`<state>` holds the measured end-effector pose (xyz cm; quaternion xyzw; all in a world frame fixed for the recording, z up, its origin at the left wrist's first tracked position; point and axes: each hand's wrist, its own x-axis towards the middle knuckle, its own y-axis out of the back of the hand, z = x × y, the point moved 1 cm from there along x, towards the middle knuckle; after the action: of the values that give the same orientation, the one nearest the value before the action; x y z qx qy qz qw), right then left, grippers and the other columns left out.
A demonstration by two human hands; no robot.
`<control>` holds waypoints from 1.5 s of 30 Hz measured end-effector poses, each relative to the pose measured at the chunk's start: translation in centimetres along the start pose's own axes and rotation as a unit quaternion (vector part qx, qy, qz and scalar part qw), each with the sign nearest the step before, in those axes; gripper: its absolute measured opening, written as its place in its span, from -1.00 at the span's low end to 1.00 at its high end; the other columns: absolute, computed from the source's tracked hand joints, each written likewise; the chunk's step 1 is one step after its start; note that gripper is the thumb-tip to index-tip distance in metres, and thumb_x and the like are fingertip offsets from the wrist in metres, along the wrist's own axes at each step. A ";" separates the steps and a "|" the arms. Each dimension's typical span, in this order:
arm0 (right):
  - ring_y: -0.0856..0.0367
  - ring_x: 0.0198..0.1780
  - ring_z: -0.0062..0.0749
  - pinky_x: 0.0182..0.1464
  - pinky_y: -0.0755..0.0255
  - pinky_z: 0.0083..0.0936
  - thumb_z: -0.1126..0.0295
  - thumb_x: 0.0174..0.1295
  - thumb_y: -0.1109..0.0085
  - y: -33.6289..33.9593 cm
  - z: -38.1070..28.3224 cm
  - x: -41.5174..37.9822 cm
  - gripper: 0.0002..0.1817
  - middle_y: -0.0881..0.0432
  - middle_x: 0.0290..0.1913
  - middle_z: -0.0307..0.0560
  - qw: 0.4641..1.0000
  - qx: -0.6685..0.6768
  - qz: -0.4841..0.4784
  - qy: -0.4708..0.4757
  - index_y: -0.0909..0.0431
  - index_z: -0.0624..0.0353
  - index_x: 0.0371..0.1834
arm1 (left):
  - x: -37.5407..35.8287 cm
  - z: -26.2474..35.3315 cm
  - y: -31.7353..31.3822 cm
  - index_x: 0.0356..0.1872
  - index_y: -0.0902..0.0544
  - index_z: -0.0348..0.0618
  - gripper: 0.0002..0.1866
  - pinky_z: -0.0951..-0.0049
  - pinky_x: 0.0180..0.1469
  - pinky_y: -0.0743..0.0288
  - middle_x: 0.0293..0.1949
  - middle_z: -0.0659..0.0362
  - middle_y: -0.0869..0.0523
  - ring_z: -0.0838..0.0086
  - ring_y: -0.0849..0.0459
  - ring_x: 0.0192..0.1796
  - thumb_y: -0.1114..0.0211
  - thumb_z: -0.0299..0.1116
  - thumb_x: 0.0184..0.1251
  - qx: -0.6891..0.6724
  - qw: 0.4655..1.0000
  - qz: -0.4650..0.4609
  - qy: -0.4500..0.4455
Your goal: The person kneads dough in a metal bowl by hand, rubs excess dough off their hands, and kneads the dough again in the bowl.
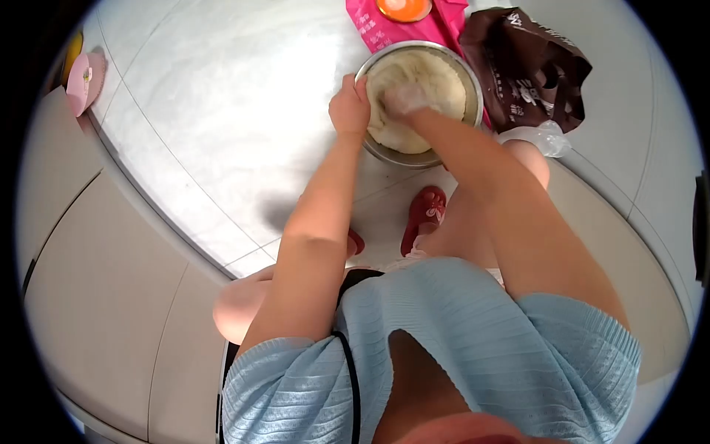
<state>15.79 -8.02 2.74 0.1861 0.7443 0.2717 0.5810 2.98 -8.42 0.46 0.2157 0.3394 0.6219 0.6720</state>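
Observation:
A round metal bowl [476, 96] stands on the floor in front of my feet and contains pale, floury dough [436, 78]. My left hand [350, 106] grips the left rim of the bowl, its thumb and fingers closed about the edge. Inside the bowl, my right hand [407, 100] is pressed into the left part of the dough. Motion blurs that hand and a whitish coating covers it, so its fingers cannot be made out.
Behind the bowl lies a pink bag [362, 22] with an orange picture. A crumpled dark brown bag [518, 66] and clear plastic [547, 139] are to the right. Red shoes [425, 214] are below the bowl. Beige cabinets [103, 296] line the left, near a pink slipper [85, 83].

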 end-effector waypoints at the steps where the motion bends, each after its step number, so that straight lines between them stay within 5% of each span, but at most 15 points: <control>1: -0.67 0.02 -0.19 0.06 -0.51 -0.32 0.38 0.16 -0.02 0.6 -0.7 -1.8 -0.72 -0.71 -0.08 -0.04 0.999 0.033 -0.003 -0.026 -0.71 0.04 -0.14 | 0.6 0.2 0.0 -0.20 -0.52 -0.09 -0.72 0.00 -0.40 -0.44 -0.53 -0.07 -0.65 -0.06 -0.63 -0.45 -0.03 -0.10 0.47 0.002 1.000 -0.007 0.006; 6: -0.66 0.05 -0.20 0.09 -0.49 -0.31 0.31 0.21 0.00 -1.9 -2.7 -1.5 -0.70 -0.71 -0.04 -0.11 0.998 0.040 -0.021 -0.047 -0.71 -0.01 -0.10 | 0.3 -0.1 -0.3 -0.20 -0.52 -0.11 -0.71 0.00 -0.39 -0.44 -0.51 -0.08 -0.66 -0.06 -0.63 -0.44 -0.02 -0.10 0.47 0.009 1.000 -0.024 0.015; 11: -0.66 0.02 -0.11 0.12 -0.45 -0.21 0.29 0.17 -0.07 -6.7 -1.9 5.4 -0.67 -0.70 -0.05 -0.03 0.987 0.088 0.058 -0.119 -0.67 0.09 -0.04 | 0.5 0.2 -0.3 -0.12 -0.57 -0.14 -0.72 0.05 -0.35 -0.45 -0.49 -0.10 -0.67 -0.07 -0.64 -0.41 -0.05 -0.15 0.46 -0.020 0.999 -0.019 0.036; 15: -0.58 0.17 -0.23 0.18 -0.41 -0.32 0.25 0.24 -0.05 -8.2 -1.1 7.2 -0.67 -0.62 0.12 -0.03 0.992 0.007 0.101 -0.070 -0.68 -0.01 0.01 | 0.5 0.0 -0.4 -0.12 -0.57 -0.15 -0.71 0.05 -0.35 -0.45 -0.48 -0.10 -0.67 -0.07 -0.64 -0.40 -0.06 -0.14 0.46 -0.018 0.998 -0.034 0.045; 20: -0.68 -0.07 -0.07 0.00 -0.51 -0.21 0.34 0.14 -0.06 -0.7 -1.2 2.0 -0.70 -0.71 -0.17 0.00 0.998 0.004 -0.057 0.032 -0.66 0.09 -0.09 | 0.4 -0.1 -0.3 -0.22 -0.50 -0.11 -0.70 -0.02 -0.42 -0.43 -0.54 -0.09 -0.65 -0.07 -0.62 -0.46 -0.03 -0.08 0.47 0.006 1.000 -0.017 0.026; 24: -0.68 -0.10 -0.05 -0.06 -0.53 -0.21 0.38 0.11 -0.07 -3.7 -1.6 -3.7 -0.75 -0.70 -0.22 0.03 0.994 0.086 0.066 -0.029 -0.68 0.08 -0.19 | 0.2 -0.2 -0.4 -0.23 -0.50 -0.11 -0.70 -0.01 -0.43 -0.43 -0.56 -0.08 -0.64 -0.06 -0.62 -0.47 -0.03 -0.08 0.47 0.007 1.000 -0.013 0.014; 29: -0.65 0.05 -0.12 0.01 -0.53 -0.21 0.44 0.17 -0.03 -5.0 -1.7 -3.3 -0.73 -0.68 0.00 0.02 0.975 0.148 -0.047 -0.157 -0.70 0.12 -0.14 | 0.4 -0.1 -0.3 -0.17 -0.56 -0.14 -0.71 0.04 -0.41 -0.44 -0.54 -0.09 -0.64 -0.06 -0.62 -0.46 -0.06 -0.13 0.47 -0.006 1.000 -0.023 0.019; 32: -0.65 0.06 -0.12 -0.02 -0.52 -0.21 0.43 0.16 -0.06 -6.1 -1.4 0.7 -0.73 -0.67 0.04 0.01 0.980 0.125 -0.059 -0.146 -0.70 0.12 -0.12 | 0.5 -0.2 -0.6 -0.17 -0.56 -0.16 -0.73 0.04 -0.42 -0.43 -0.55 -0.10 -0.64 -0.06 -0.62 -0.47 -0.08 -0.15 0.46 -0.009 1.000 -0.019 0.022; 36: -0.70 -0.06 -0.12 -0.09 -0.55 -0.31 0.41 -0.02 -0.21 -5.5 -0.2 2.6 -0.77 -0.71 -0.13 0.11 0.986 0.108 -0.068 -0.110 -0.72 0.15 -0.27 | 0.2 0.3 -0.2 -0.18 -0.56 -0.16 -0.74 0.05 -0.44 -0.42 -0.56 -0.09 -0.63 -0.06 -0.61 -0.48 -0.09 -0.16 0.46 -0.016 1.000 -0.003 0.007; 39: -0.68 -0.15 -0.20 -0.16 -0.52 -0.30 0.36 -0.10 -0.23 -6.4 1.9 7.6 -0.69 -0.71 -0.15 0.07 0.911 0.042 -0.409 0.032 -0.71 0.16 -0.23 | 0.7 0.1 -0.3 -0.20 -0.55 -0.16 -0.74 0.07 -0.45 -0.43 -0.57 -0.09 -0.63 -0.05 -0.61 -0.49 -0.09 -0.16 0.46 -0.002 1.000 0.002 0.008; 40: -0.68 -0.15 -0.20 -0.16 -0.52 -0.30 0.36 -0.10 -0.23 -6.5 1.7 7.0 -0.69 -0.71 -0.15 0.07 0.914 0.039 -0.402 0.032 -0.71 0.16 -0.23 | 0.8 -0.1 -0.4 -0.20 -0.55 -0.15 -0.74 0.07 -0.45 -0.43 -0.58 -0.08 -0.63 -0.04 -0.61 -0.49 -0.09 -0.16 0.46 0.005 1.000 0.007 -0.006; 42: -0.69 -0.13 -0.21 -0.14 -0.53 -0.29 0.32 -0.02 -0.17 -7.3 0.5 3.0 -0.70 -0.71 -0.17 0.05 0.993 0.078 -0.073 -0.040 -0.71 0.12 -0.20 | -0.1 -0.3 -0.3 -0.21 -0.55 -0.15 -0.74 0.08 -0.46 -0.43 -0.58 -0.07 -0.63 -0.04 -0.61 -0.49 -0.09 -0.16 0.46 0.010 1.000 0.003 -0.017; 45: -0.69 -0.09 -0.17 -0.08 -0.54 -0.30 0.28 0.07 -0.11 -2.6 -0.2 -2.5 -0.69 -0.71 -0.16 0.03 0.986 0.143 0.031 -0.079 -0.70 0.07 -0.15 | 0.4 -0.1 -0.6 -0.21 -0.54 -0.14 -0.73 0.08 -0.46 -0.42 -0.58 -0.06 -0.63 -0.04 -0.61 -0.50 -0.07 -0.14 0.47 0.017 1.000 -0.004 0.008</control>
<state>16.38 -11.52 3.06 0.3110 0.7210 0.1643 0.5970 3.28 -8.17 -0.13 0.2206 0.3558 0.6151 0.6681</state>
